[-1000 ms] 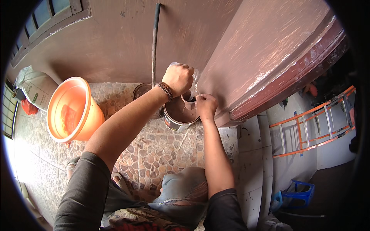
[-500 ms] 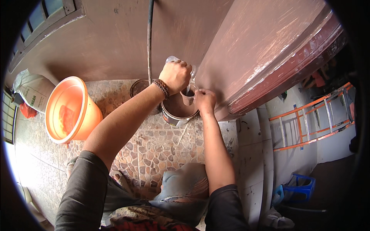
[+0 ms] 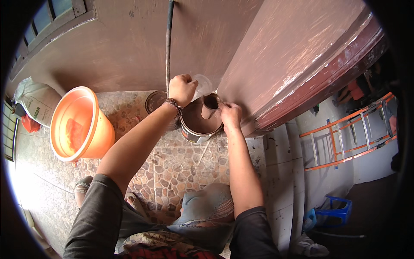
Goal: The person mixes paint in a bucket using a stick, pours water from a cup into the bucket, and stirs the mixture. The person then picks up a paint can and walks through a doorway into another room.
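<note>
My left hand (image 3: 183,90) is closed on a clear plastic cup (image 3: 202,84), holding it tilted above the back rim of a paint bucket (image 3: 195,137). Brown paint fills the lower part of that bucket. Between finger and thumb, my right hand (image 3: 231,115) grips the side of a paint-coated brown mug (image 3: 208,113). The mug's dark mouth faces up, and it is over the paint inside the bucket. Whether its base touches the paint I cannot tell.
A second, dark-rimmed bucket (image 3: 152,102) stands just left of the paint bucket. Farther left is a large orange tub (image 3: 105,134), with a white sack (image 3: 39,100) behind it. Brown walls (image 3: 129,47) meet behind the buckets. An orange ladder (image 3: 338,146) and blue stool (image 3: 336,212) are at right.
My left hand has drawn back to the left with the clear cup, away from the mug's mouth. The mug's opening now shows. My right hand has stayed nearly in place.
</note>
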A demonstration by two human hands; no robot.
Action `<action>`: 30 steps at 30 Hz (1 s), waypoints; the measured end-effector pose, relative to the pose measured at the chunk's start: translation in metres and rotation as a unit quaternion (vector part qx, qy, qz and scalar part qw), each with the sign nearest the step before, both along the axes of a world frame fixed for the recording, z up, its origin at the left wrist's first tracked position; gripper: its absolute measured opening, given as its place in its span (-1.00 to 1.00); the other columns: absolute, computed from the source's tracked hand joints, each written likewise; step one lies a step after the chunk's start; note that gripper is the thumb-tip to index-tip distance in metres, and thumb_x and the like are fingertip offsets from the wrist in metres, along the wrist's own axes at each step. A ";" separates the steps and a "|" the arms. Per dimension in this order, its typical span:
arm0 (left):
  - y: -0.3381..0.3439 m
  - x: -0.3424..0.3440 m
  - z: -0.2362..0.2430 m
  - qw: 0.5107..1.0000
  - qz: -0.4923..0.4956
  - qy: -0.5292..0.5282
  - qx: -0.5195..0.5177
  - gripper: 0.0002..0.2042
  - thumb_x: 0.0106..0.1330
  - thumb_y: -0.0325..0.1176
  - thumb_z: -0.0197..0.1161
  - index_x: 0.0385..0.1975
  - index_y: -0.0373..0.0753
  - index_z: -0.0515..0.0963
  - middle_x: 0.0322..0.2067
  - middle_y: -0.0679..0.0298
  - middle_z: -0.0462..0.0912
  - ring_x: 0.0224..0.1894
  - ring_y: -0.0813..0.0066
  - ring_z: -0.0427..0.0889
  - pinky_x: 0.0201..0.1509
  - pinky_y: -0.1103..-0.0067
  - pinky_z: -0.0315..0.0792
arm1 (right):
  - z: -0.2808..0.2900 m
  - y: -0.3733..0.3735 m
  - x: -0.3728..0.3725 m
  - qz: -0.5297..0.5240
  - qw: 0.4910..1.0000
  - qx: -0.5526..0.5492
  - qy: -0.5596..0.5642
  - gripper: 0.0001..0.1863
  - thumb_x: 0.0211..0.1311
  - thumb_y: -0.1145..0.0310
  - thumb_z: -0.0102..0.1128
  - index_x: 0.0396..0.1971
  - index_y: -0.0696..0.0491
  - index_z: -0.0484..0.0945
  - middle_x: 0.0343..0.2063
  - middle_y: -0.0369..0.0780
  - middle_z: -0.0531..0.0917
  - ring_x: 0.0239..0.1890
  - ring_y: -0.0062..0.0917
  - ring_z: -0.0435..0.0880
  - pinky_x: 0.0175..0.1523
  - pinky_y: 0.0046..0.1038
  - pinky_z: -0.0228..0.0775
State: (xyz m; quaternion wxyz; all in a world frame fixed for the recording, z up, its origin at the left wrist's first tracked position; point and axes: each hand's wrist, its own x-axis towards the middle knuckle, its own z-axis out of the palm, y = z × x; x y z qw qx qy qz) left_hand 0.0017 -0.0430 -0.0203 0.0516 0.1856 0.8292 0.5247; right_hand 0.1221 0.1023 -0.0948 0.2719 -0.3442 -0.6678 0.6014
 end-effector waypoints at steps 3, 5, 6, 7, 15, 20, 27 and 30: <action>-0.015 -0.004 0.000 0.982 0.004 -0.149 0.116 -0.83 0.15 -0.39 0.18 -0.50 -0.39 0.57 -0.69 0.22 0.55 -0.67 0.48 0.57 -0.57 0.56 0.46 | 0.009 -0.001 0.004 0.000 0.999 0.046 -0.028 -0.82 0.09 0.44 0.21 -0.46 0.29 0.63 -0.64 -0.18 0.65 -0.56 -0.55 0.59 -0.36 -0.50 0.39; -0.032 -0.011 0.005 0.971 0.000 -0.184 0.149 -0.86 0.19 -0.44 0.17 -0.52 -0.38 0.50 -0.69 0.30 0.48 -0.70 0.51 0.52 -0.67 0.61 0.41 | 0.015 -0.002 0.005 0.002 0.997 0.059 -0.040 -0.81 0.10 0.44 0.21 -0.43 0.29 0.63 -0.62 -0.19 0.66 -0.56 -0.57 0.59 -0.35 -0.51 0.40; -0.041 -0.014 0.008 0.966 -0.002 -0.194 0.170 -0.86 0.22 -0.45 0.17 -0.51 -0.39 0.50 -0.68 0.29 0.49 -0.71 0.51 0.51 -0.67 0.62 0.39 | 0.017 -0.002 0.006 0.000 0.998 0.055 -0.040 -0.81 0.10 0.43 0.21 -0.42 0.29 0.63 -0.61 -0.19 0.66 -0.55 -0.57 0.59 -0.35 -0.51 0.41; -0.052 -0.017 0.012 0.964 -0.006 -0.194 0.185 -0.86 0.23 -0.45 0.16 -0.50 -0.39 0.50 -0.68 0.28 0.49 -0.70 0.51 0.51 -0.66 0.62 0.39 | 0.018 -0.003 0.006 -0.001 0.998 0.049 -0.041 -0.80 0.11 0.43 0.21 -0.40 0.29 0.63 -0.61 -0.19 0.66 -0.55 -0.58 0.59 -0.35 -0.52 0.41; -0.165 -0.022 0.043 0.958 0.012 -0.170 0.231 -0.85 0.27 -0.43 0.16 -0.50 -0.38 0.50 -0.66 0.27 0.51 -0.65 0.53 0.53 -0.57 0.62 0.41 | 0.016 -0.005 -0.001 0.019 0.994 0.052 -0.091 -0.86 0.20 0.47 0.20 -0.33 0.25 0.62 -0.55 -0.29 0.63 -0.52 -0.67 0.53 -0.35 -0.58 0.38; -0.239 -0.017 0.065 0.935 0.103 -0.173 0.291 -0.85 0.29 -0.40 0.16 -0.47 -0.34 0.48 -0.60 0.22 0.52 -0.60 0.47 0.57 -0.52 0.60 0.45 | 0.010 -0.021 -0.013 0.043 0.978 0.168 -0.119 -0.84 0.14 0.44 0.23 -0.34 0.23 0.62 -0.55 -0.24 0.65 -0.50 -0.60 0.58 -0.33 -0.51 0.43; -0.307 -0.018 0.061 0.890 0.202 -0.149 0.380 -0.83 0.29 -0.35 0.16 -0.49 -0.30 0.47 -0.57 0.25 0.51 -0.52 0.49 0.56 -0.40 0.58 0.47 | 0.026 -0.058 -0.038 0.083 0.903 0.390 -0.162 -0.88 0.06 0.45 0.22 -0.45 0.20 0.58 -0.52 -0.03 0.66 -0.40 -0.17 0.66 -0.23 -0.31 0.49; -0.320 -0.029 0.058 0.882 0.225 -0.136 0.391 -0.82 0.28 -0.34 0.17 -0.48 -0.31 0.50 -0.57 0.26 0.52 -0.52 0.51 0.56 -0.39 0.59 0.46 | 0.035 -0.071 -0.051 0.114 0.871 0.451 -0.156 -0.90 0.04 0.46 0.23 -0.48 0.19 0.57 -0.54 -0.01 0.65 -0.42 -0.14 0.67 -0.25 -0.28 0.49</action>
